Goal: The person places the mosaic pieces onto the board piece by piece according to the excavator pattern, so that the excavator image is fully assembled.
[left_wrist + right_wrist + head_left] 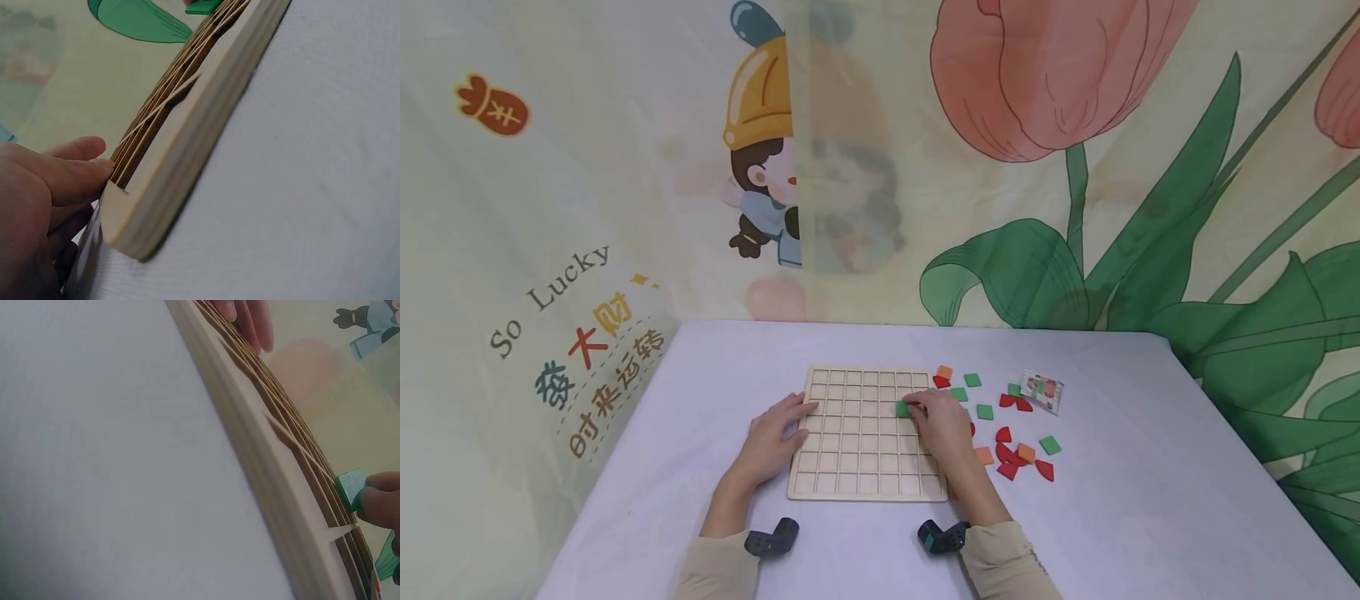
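A square wooden grid board (pixel 850 437) lies on the white table, divided into rows of small square cells. My left hand (pixel 771 442) rests at the board's left edge, its fingertips touching the frame; in the left wrist view the thumb and a finger (pixel 81 181) meet the board's corner. Over the right part of the grid, my right hand (pixel 942 425) pinches a green square tile (pixel 902 409) between thumb and fingertips. That green tile (pixel 351 489) stands tilted at the cells in the right wrist view.
Right of the board lie loose green squares (pixel 985 412), red quarter-round pieces (pixel 1044 471) and orange squares (pixel 1026 452). A small printed packet (pixel 1042 392) lies behind them. A patterned cloth (pixel 865 167) hangs at the table's back edge.
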### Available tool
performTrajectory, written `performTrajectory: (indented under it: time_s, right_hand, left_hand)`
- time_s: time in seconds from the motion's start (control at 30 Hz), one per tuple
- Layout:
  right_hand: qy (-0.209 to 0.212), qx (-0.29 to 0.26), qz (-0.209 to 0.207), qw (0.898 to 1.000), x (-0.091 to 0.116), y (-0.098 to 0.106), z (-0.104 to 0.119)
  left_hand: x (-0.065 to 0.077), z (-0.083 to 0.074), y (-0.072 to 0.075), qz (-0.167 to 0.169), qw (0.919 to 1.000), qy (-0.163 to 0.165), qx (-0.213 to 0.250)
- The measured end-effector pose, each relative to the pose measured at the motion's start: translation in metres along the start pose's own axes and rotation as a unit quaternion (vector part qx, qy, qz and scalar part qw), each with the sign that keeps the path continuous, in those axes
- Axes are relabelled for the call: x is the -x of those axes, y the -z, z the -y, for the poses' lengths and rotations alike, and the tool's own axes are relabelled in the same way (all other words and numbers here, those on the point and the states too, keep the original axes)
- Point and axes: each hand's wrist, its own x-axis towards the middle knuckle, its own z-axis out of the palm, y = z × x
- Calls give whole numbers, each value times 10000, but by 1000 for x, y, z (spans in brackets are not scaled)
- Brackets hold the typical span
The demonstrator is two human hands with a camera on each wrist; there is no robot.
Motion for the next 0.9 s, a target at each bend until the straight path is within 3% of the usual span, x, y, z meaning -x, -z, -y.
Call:
performTrajectory:
  time_s: [0.23,0.43,0.9]
  right_hand:
    - [-109,-117,98,9998,0,-1,-1]
    - [-300,22,-75,9995,-1,-1,-1]
    - [-5,98,-83,9999,0,-1,-1]
  left_hand:
    - [-1,-2,1,27,10000,-8,-88]
    - [-1,-2,0,9,9999,-19,-120]
    - [0,0,0,-6,10000,9,-57]
